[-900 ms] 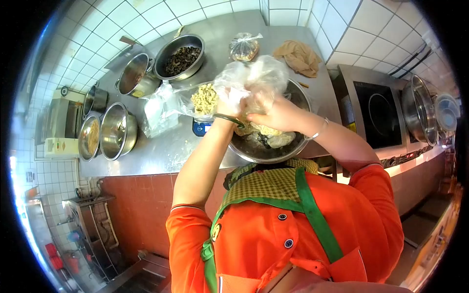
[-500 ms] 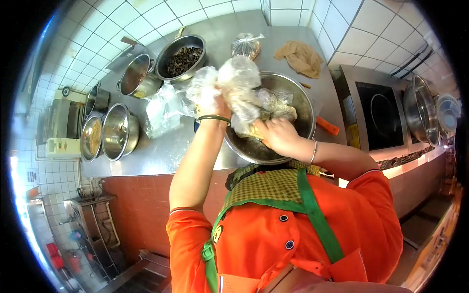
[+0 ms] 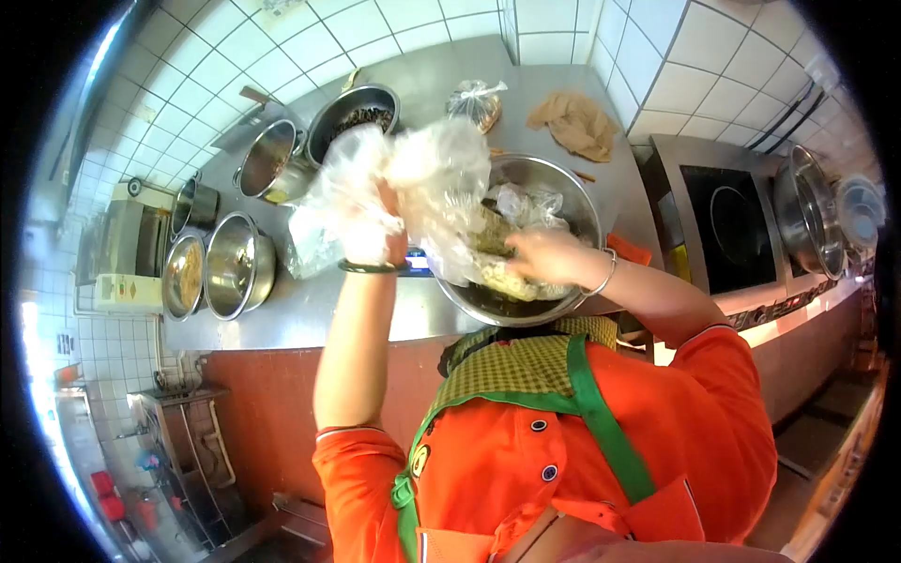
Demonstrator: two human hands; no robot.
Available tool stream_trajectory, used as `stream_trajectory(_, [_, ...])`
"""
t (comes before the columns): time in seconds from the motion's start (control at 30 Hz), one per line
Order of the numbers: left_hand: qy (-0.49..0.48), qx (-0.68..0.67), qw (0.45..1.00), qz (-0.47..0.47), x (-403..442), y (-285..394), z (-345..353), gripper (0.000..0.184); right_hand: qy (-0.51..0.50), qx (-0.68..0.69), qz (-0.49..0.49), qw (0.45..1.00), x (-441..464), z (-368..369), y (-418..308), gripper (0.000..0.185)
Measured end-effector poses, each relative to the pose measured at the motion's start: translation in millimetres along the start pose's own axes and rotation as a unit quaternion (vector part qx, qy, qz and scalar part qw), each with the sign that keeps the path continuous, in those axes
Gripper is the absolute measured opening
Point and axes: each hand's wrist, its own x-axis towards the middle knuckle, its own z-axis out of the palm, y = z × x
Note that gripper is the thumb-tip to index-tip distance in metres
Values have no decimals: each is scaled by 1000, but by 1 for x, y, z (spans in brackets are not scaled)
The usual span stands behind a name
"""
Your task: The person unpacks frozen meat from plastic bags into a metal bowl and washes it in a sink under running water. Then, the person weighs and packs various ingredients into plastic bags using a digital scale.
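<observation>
My left hand point(image 3: 383, 230) is closed around a bunched clear plastic bag point(image 3: 439, 164), holding it up at the left side of a large steel bowl point(image 3: 589, 202). The bag's lower end hangs over the bowl. My right hand point(image 3: 552, 255) is over the bowl, fingers curled at a pale, lumpy food point(image 3: 507, 280) by the bag's lower end; what they grip is hidden. A greenish-brown piece point(image 3: 490, 233) shows just left of those fingers. More clear plastic point(image 3: 530, 202) lies inside the bowl, behind my right hand.
Steel bowls point(image 3: 239, 267) and pots point(image 3: 267, 159) stand on the left, one bowl point(image 3: 355, 105) with dark pieces. A tied bag point(image 3: 477, 103) and tan cloth point(image 3: 574, 124) lie behind. An orange-handled tool point(image 3: 631, 249) lies right of the bowl, near the cooktop point(image 3: 727, 225).
My left hand has moved left and down with the plastic bag, which is spread wider. My right hand stays over the bowl, and more pale food shows beneath it.
</observation>
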Motion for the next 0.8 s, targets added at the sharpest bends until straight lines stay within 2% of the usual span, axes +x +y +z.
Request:
stream_trajectory(0.03, [-2, 78, 994, 70, -10, -1, 9, 32, 83, 42, 19, 995, -2, -15, 1, 38])
stream_trajectory(0.07, [-34, 58, 995, 77, -23, 2, 18, 32, 172, 9, 41, 984, 8, -11, 16, 34])
stream_trajectory(0.1, [-94, -167, 978, -86, -39, 6, 34, 36, 228, -32, 52, 972, 22, -3, 30, 31])
stream_trajectory(0.13, [-146, -376, 881, -247, -57, 9, 50, 41, 279, -73, 61, 956, 35, 7, 43, 29])
stream_trajectory(0.17, [-214, -335, 867, -300, -86, -14, 68, 40, 277, -70, 60, 956, 47, 17, 54, 29])
stream_trajectory(0.2, [-350, -182, 890, -229, -102, -22, 77, 40, 242, -98, 59, 964, 59, 23, 65, 25])
stream_trajectory(0.23, [-459, -33, 880, -116, -105, -17, 79, 40, 207, -127, 58, 968, 63, 16, 62, 22])
stream_trajectory(0.3, [-541, 46, 838, -50, -110, 7, 64, 57, 213, -80, 23, 973, 53, -18, 51, 18])
stream_trajectory(0.33, [-540, 43, 839, -53, -90, 22, 49, 57, 213, -28, -6, 977, 44, -30, 45, 15])
stream_trajectory(0.37, [-565, -57, 823, 12, -71, 27, 35, 69, 202, 107, 21, 973, 48, -36, 50, 14])
stream_trajectory(0.4, [-579, -155, 796, 78, -56, 25, 25, 81, 155, 152, 40, 975, 42, -56, 42, 18])
stream_trajectory(0.43, [-589, -165, 786, 89, -44, 18, 21, 89, 159, 307, 46, 937, 39, -59, 43, 22])
stream_trajectory(0.47, [-598, -173, 776, 101, -31, 10, 17, 97, 160, 455, 51, 875, 37, -64, 44, 26])
stream_trajectory(0.53, [-579, -417, 697, -69, 7, 7, -2, 92, 147, 487, 63, 859, 22, -82, 31, 28])
stream_trajectory(0.57, [-570, -363, 737, -14, 14, 1, 6, 87, 132, 520, 74, 840, 19, -87, 25, 31])
stream_trajectory(0.6, [-559, -344, 754, -8, 28, 28, 6, 78, 133, 520, 73, 841, 21, -87, 23, 31])
stream_trajectory(0.63, [-505, -286, 813, 46, 10, 17, 35, 72, 134, 542, 67, 827, 25, -85, 22, 30])
stream_trajectory(0.7, [-400, -223, 889, 2, -17, 33, 76, 60, 133, 566, 78, 810, 25, -84, 7, 29])
stream_trajectory(0.73, [-350, -217, 907, -91, -21, 49, 83, 54, 119, 579, 59, 805, 21, -84, -2, 29])
stream_trajectory(0.8, [-337, -230, 905, -118, -24, 39, 87, 47, 143, 533, 24, 834, 20, -81, 3, 24])
